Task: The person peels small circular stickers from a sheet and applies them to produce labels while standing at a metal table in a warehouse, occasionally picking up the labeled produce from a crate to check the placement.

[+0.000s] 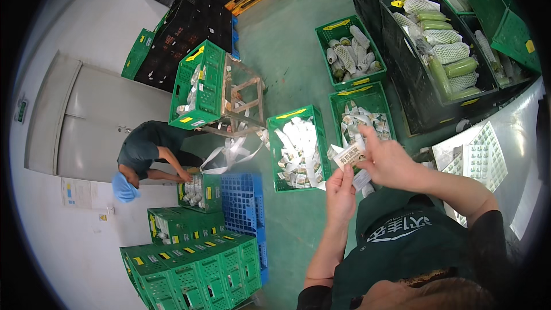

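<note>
My left hand (341,193) pinches the lower edge of a printed paper label (348,157) between thumb and fingers. At the label's right edge, my right hand (383,159) grips it with thumb and fingers, one finger raised. The label bears writing, and a white strip hangs by it. Below my hands, partly hidden, something white, perhaps a netted item, shows near the apron. Beyond them, a green plastic crate (318,116) holds a heap of white strips and labels (299,150). Another green crate (389,107) beside it holds more printed label strips (374,122).
A green crate (323,47) holds net-wrapped vegetables. Large black bins (402,69) of long green vegetables stand at upper right. Label sheets (484,155) lie on a metal table (523,137) at right. A co-worker (146,146) bends over a crate at left, near stacked green crates (193,267).
</note>
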The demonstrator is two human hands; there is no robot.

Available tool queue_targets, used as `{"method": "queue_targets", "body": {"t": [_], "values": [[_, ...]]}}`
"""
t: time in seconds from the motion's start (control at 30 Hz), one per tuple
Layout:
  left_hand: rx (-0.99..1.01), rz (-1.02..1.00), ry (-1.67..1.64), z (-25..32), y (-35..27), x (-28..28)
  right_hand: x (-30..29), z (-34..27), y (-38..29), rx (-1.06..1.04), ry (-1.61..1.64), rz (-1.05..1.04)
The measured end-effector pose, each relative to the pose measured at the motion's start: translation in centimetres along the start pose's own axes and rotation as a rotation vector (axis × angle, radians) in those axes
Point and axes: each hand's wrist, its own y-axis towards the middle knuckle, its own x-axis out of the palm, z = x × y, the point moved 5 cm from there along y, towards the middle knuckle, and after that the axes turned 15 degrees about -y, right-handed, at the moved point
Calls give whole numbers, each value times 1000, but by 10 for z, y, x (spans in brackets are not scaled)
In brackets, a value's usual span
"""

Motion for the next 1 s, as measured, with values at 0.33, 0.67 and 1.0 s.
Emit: {"method": "queue_targets", "body": {"t": [0.33, 0.67, 1.0], "values": [[-38, -172, 248, 0, -10, 26, -10, 38, 27, 100, 484, 134], [38, 66, 42, -7, -6, -6, -1, 19, -17, 125, 234, -3], [51, 36, -14, 4, -9, 16, -4, 23, 0, 154, 705, 0]]}}
